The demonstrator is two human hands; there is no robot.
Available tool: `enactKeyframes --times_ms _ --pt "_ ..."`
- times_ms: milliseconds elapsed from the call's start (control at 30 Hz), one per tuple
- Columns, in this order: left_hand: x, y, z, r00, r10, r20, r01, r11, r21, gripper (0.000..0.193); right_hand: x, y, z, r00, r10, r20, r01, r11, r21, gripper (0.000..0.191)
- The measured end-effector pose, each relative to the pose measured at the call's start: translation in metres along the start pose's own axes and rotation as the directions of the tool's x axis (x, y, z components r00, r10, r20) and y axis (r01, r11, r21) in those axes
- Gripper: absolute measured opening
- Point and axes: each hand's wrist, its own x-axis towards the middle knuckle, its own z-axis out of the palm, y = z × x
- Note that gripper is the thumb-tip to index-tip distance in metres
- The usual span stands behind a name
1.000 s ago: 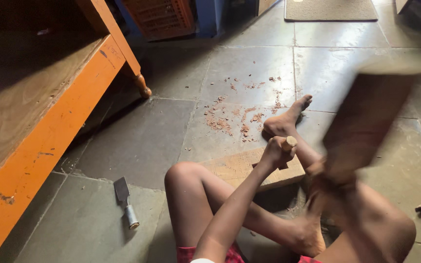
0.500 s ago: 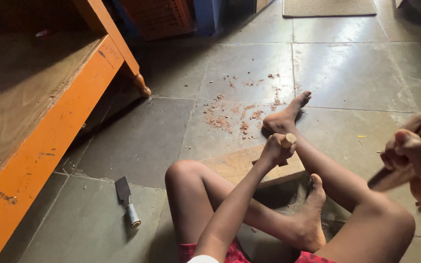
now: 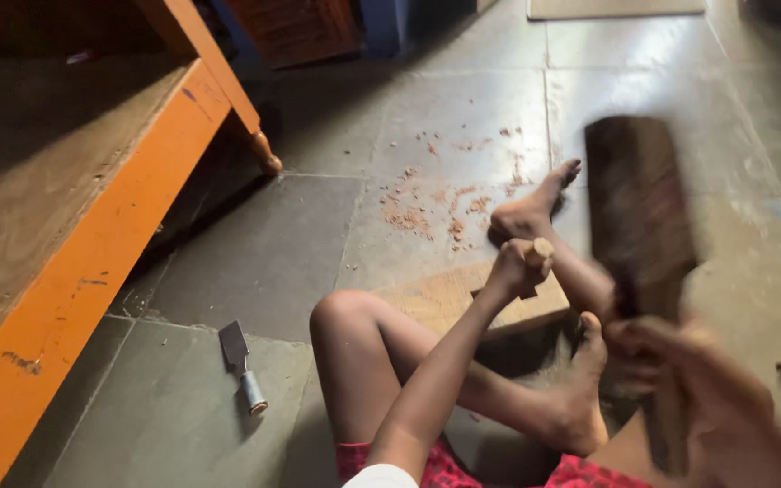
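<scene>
The left hand (image 3: 515, 265) is closed around the wooden handle of a chisel (image 3: 535, 262), standing on a wooden board (image 3: 463, 303) on the stone floor (image 3: 273, 262). The right hand (image 3: 680, 370), blurred, is closed on a flat wooden mallet (image 3: 639, 217) raised at 3 o'clock from the chisel. A spare chisel (image 3: 241, 366) lies at 8 o'clock from the board. Wood chips (image 3: 427, 212) lie at 12 o'clock.

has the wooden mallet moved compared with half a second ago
Yes. The mallet, gripped in the right hand, has swung up and leftward: its head now stands over the floor beside the outstretched foot, where before it sat low at the frame's right edge.
</scene>
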Motion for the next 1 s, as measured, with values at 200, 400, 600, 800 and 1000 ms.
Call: enactKeyframes --times_ms 200,400,600,800,1000 --pt "-0.011 0.031 -0.007 0.997 -0.068 -0.031 0.070 0.995 0.072 0.023 0.004 -0.054 0.059 0.720 -0.693 0.018 0.667 0.686 -0.291 0.013" --pt "-0.008 0.025 -0.008 0.992 -0.123 -0.008 0.124 0.990 0.069 0.024 -0.062 -0.031 0.132 0.897 -0.442 0.005 0.355 0.713 -0.604 0.013" --pt "-0.009 0.022 -0.007 0.997 -0.012 -0.075 0.019 0.996 0.086 0.022 -0.019 0.011 0.016 0.987 0.090 0.132 -0.101 0.991 0.084 0.014" --pt "-0.010 0.034 -0.006 0.997 -0.064 -0.040 0.068 0.992 0.105 0.022 0.001 -0.028 -0.024 0.874 -0.472 0.115 0.485 0.851 -0.201 0.018" --pt "-0.008 0.021 -0.006 0.998 0.001 -0.066 0.008 0.990 0.144 0.021 -0.019 -0.020 0.081 0.709 -0.705 -0.005 0.591 0.598 -0.542 0.013"
